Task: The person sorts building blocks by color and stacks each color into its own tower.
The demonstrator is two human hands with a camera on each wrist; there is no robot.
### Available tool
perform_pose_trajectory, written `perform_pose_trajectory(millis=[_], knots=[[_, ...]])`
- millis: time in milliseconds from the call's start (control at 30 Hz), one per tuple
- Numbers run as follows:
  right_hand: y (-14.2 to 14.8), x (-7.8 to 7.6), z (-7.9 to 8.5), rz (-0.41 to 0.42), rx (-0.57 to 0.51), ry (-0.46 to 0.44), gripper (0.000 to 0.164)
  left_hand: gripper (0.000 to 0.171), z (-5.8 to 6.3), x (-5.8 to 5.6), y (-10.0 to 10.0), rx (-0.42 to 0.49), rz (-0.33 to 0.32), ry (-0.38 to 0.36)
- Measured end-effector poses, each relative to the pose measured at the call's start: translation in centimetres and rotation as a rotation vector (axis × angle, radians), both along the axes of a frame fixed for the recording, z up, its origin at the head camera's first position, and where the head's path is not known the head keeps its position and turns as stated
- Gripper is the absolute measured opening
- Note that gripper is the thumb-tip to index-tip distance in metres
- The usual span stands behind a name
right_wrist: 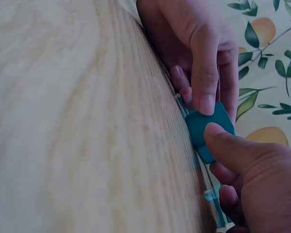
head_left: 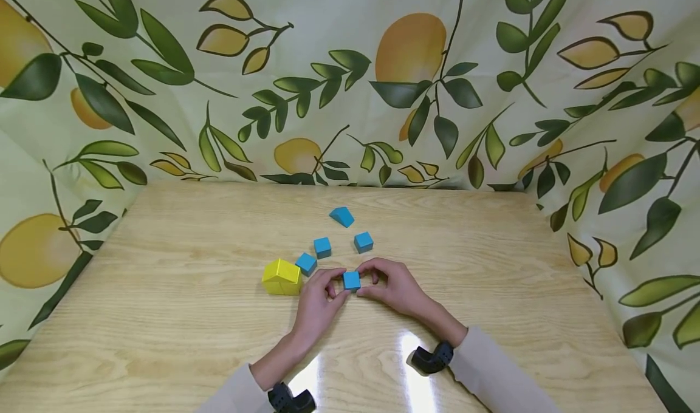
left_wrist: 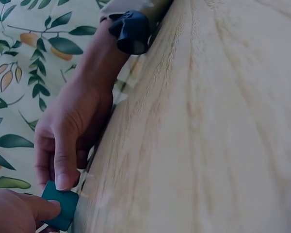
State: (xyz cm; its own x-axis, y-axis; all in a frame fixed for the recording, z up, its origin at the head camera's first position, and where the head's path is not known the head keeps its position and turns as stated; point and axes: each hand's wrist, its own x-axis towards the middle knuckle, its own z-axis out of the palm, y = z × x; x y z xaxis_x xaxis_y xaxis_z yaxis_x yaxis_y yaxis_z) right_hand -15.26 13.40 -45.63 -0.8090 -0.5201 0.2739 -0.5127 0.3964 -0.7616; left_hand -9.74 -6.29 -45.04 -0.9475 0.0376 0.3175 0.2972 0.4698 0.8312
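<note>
I have the blue cube (head_left: 352,280) pinched between both my hands on the wooden table (head_left: 492,267), just right of the yellow house-shaped block (head_left: 281,277); my left hand (head_left: 319,300) curls thumb and forefinger against its left face, my right hand (head_left: 392,286) does the same on the right, so both are closed on the one piece; it looks to me a small, stiff, light block with smooth painted faces, likely a bit slippery, so flat opposite faces are the place to hold it, not the corners; it should take a firm squeeze without harm. The head view alone shows what lies round it: a second cube (head_left: 305,263) touching or nearly touching the yellow block on its upper right, a third cube (head_left: 322,247) beyond that, a fourth cube (head_left: 363,242) farther right of the yellow block, and a blue wedge (head_left: 342,216) farthest back; the wrist views hide all these, but show the contact closely; the left wrist view shows my right thumb tip pressed on the cube's top edge, and the right wrist view shows the cube's lower edge meeting the table.
</note>
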Motion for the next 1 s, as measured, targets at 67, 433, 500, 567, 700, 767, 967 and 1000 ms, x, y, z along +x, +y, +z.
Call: perform_pose_trajectory(millis=[67, 433, 500, 567, 700, 767, 967, 1000], knots=[[-0.1, 0.1, -0.1, 0.002, 0.01, 0.013, 0.031, 0.036, -0.2, 0.1, -0.1, -0.011, -0.004, -0.003], [1.0, -0.9, 1.3, -0.045, -0.104, -0.085, 0.03, 0.036, -0.6, 0.0, -0.4, -0.028, 0.002, 0.008], [1.2, -0.9, 2.2, -0.088, -0.134, -0.091, 0.028, 0.036, -0.6, 0.0, -0.3, -0.03, 0.003, 0.011], [1.3, -0.9, 3.1, -0.118, -0.147, -0.088, 0.028, 0.036, -0.6, 0.0, -0.3, -0.029, 0.002, 0.013], [1.7, -2.4, 2.4, -0.145, -0.173, -0.071, 0.033, 0.036, -0.6, -0.1, -0.3, -0.028, -0.007, 0.018], [1.8, -3.2, 1.8, -0.152, -0.164, -0.073, 0.037, 0.036, -0.6, -0.2, -0.3, -0.03, -0.012, 0.018], [1.3, -4.7, 2.2, -0.128, -0.042, -0.102, 0.048, 0.037, -0.6, -0.1, -0.3, -0.028, -0.022, 0.02], [1.4, -5.2, 1.7, -0.121, -0.035, -0.101, 0.049, 0.037, -0.6, -0.1, -0.3, -0.027, -0.023, 0.02]])
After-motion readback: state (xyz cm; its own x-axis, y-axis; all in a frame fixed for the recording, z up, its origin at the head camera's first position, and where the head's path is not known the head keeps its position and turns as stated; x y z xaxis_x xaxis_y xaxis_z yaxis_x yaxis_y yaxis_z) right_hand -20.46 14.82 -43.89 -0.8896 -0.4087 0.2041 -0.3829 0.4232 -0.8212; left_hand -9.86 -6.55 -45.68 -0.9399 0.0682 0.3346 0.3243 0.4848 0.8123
